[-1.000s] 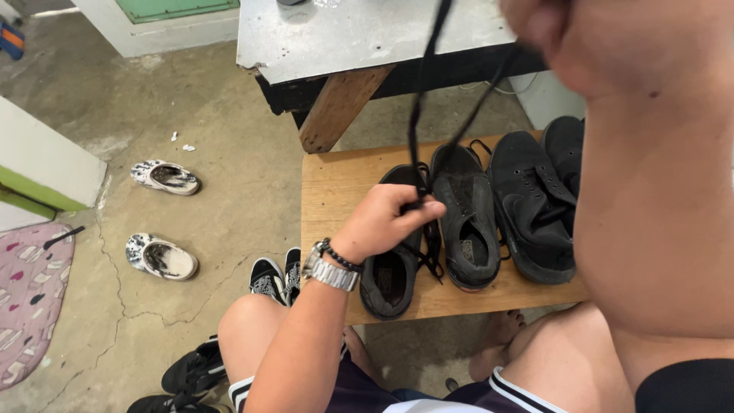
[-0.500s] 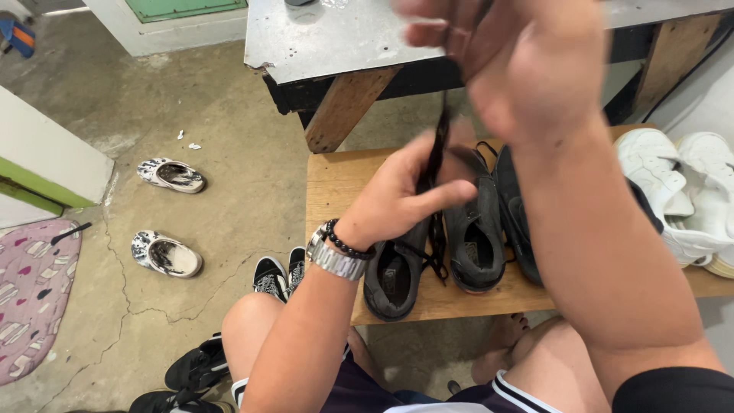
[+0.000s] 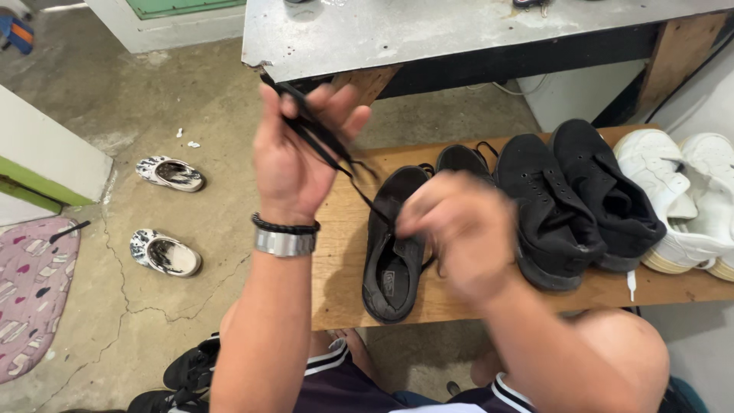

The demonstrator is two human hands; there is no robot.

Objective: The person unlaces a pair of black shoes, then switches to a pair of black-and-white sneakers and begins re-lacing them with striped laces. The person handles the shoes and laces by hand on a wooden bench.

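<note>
My left hand (image 3: 294,164), with a watch and a black band on the wrist, is raised above the wooden bench (image 3: 344,252) and grips a black shoelace (image 3: 317,138). The lace runs down to a black low shoe (image 3: 394,252) lying on the bench. Blurred by motion, my right hand (image 3: 455,229) hovers over that shoe with its fingers pinched on the lower part of the lace. A second black low shoe (image 3: 462,160) lies just behind.
A pair of black high-top shoes (image 3: 573,199) and white sneakers (image 3: 680,199) stand on the bench's right side. A grey metal table (image 3: 459,30) stands behind. Two patterned clogs (image 3: 164,214) lie on the cracked concrete floor at left, black sandals (image 3: 187,375) by my knee.
My left hand has risen from the shoe, lifting the lace up. My right hand has dropped from high near the camera down to the shoe. The view has shifted right.
</note>
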